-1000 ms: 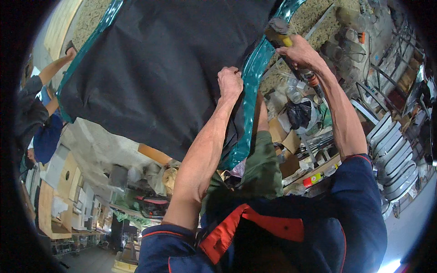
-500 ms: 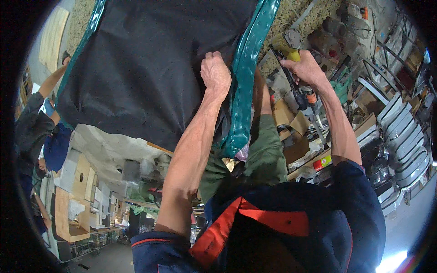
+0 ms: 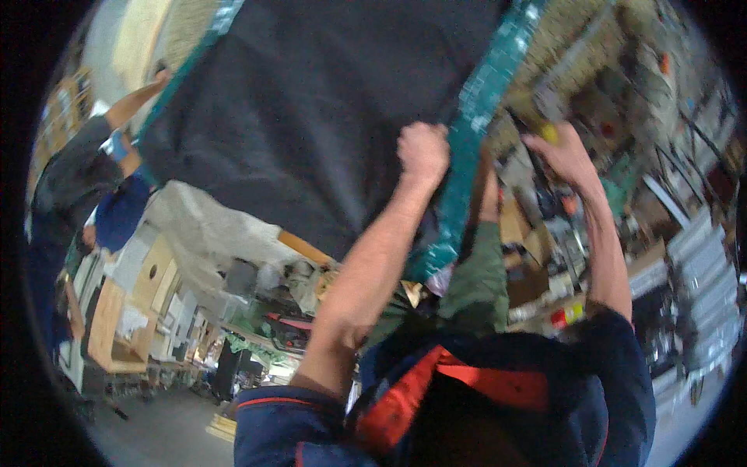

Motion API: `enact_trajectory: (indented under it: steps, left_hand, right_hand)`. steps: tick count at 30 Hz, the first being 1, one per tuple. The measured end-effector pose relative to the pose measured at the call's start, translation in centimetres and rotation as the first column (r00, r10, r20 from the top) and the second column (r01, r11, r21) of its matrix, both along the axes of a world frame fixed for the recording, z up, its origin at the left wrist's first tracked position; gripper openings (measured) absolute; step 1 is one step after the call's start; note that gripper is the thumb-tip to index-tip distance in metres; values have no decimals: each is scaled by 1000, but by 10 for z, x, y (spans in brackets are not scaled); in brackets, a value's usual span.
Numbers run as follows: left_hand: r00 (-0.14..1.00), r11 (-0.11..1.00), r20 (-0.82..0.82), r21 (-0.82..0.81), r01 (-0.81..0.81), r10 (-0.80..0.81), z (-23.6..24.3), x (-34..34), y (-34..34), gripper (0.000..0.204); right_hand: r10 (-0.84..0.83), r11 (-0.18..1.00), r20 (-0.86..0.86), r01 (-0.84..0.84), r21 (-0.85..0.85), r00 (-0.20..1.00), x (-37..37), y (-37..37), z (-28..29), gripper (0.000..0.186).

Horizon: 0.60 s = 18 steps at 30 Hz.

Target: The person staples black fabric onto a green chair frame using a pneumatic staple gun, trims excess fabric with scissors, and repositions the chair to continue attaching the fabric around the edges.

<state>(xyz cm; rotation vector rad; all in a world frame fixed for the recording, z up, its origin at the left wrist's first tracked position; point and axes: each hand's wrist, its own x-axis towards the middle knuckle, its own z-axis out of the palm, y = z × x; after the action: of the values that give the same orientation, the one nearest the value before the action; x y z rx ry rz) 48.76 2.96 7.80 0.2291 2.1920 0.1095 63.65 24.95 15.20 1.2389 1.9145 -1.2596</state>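
Observation:
A large black fabric panel (image 3: 311, 101) stretches across the upper middle, with a shiny teal-green edge strip (image 3: 469, 128) down its right side. My left hand (image 3: 425, 156) is closed at the black fabric, just inside that strip, with its knuckles up; it pinches the cloth there. Off to the right of the strip, my right hand (image 3: 573, 159) wraps the handle of a staple gun (image 3: 549, 132), which has a yellow body and a dark, long magazine. The gun is held apart from the fabric, and motion blurs its nose.
At the far left another person (image 3: 78, 179) in dark clothes has an arm at the panel's left edge. Wooden boxes (image 3: 117, 342) stand lower left. To the right are cluttered tools, a cardboard box (image 3: 529, 268) and stacked grey metal parts (image 3: 700, 272).
The whole view has shifted, so the panel and both hands appear lower and farther right, and blurrier. My left hand stays at the fabric beside the strip; my right hand still holds the staple gun.

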Motion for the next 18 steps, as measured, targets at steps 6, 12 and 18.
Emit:
enact_trajectory:
  steps: [6,12,18]
  left_hand:
    - [992,992,14,-7,124,-124,6,-6,3,18]
    - [918,920,-231,156,361,-321,9,2,0,28]
    - [903,874,-222,248,418,-368,6,6,-8,28]
  right_hand:
    - [-158,973,170,183,-140,973,5,-3,16,31]
    - [-143,980,155,162,-112,977,9,-3,14,33]
    - [59,985,145,-34,-172,988,-23,13,6,37]
